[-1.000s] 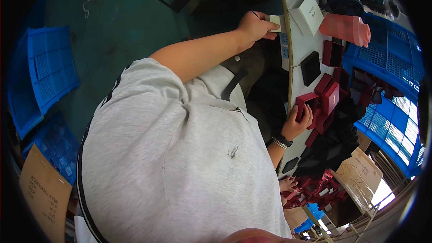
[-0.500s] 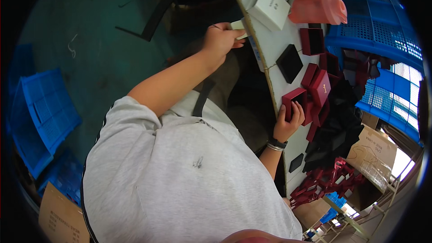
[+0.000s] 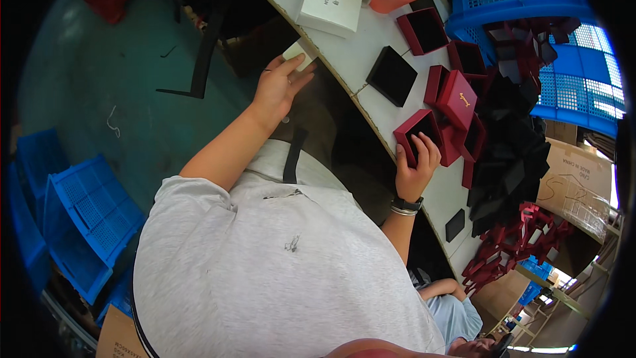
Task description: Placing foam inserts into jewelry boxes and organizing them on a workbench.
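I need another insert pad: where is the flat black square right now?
Head view: the black square lies on the white table, between the white box and the red boxes.

Single head view, worn high, looking steeply down over own grey-shirted torso point(image 3: 278, 272). Fisheye: dark rim all round, straight table point(image 3: 361, 59) edge bent into arc from top centre to lower right. Scene rotated, table running along right side, green floor point(image 3: 112, 79) at left. Forearms entering from below, both hands mid-frame, fairly near. No second view to share scene with.
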{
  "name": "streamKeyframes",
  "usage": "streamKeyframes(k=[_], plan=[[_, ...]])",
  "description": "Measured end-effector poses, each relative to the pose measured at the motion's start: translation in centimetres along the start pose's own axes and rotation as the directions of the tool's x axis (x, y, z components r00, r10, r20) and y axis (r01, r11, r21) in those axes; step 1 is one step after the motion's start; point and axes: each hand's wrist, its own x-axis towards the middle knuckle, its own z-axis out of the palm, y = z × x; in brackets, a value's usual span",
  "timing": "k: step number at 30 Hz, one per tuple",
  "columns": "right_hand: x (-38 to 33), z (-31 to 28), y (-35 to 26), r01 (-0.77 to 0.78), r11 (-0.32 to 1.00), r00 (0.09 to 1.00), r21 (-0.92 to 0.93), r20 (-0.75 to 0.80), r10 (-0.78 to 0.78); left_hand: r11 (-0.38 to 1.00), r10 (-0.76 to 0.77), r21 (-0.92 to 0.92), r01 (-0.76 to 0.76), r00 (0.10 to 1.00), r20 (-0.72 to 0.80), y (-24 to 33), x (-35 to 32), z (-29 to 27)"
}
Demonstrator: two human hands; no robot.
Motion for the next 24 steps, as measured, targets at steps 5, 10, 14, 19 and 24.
streamKeyframes(k=[5,10,14,19,24], plan=[[0.4,-0.1,0.0,0.016,1.0,1.0,0.022,0.001,-0.016,0.997,-0.051,-0.065,0.046,0.996,-0.074,-0.8,0.0,-0.1],[0.4,-0.3,0.3,0.011,0.999,1.0,0.031,0.003,-0.011,0.99,0.03,0.142,-0.012,0.992,-0.126,-1.1,-0.1,0.3],[0.3,-0.3,0.2,0.0,1.0,1.0,0.03,0.006,0.0,0.89,0.15,0.448,-0.081,0.981,-0.12,0.0,1.0,-0.2],[0.4,-0.6,-0.2,-0.008,0.999,0.999,0.034,0.043,0.007,0.897,0.26,0.402,-0.186,0.956,-0.138,-0.7,0.5,0.0],[0.9,-0.7,-0.3,-0.032,0.999,0.999,0.035,0.046,0.03,0.931,0.348,0.17,-0.323,0.926,-0.145,-3.3,2.4,-0.3]])
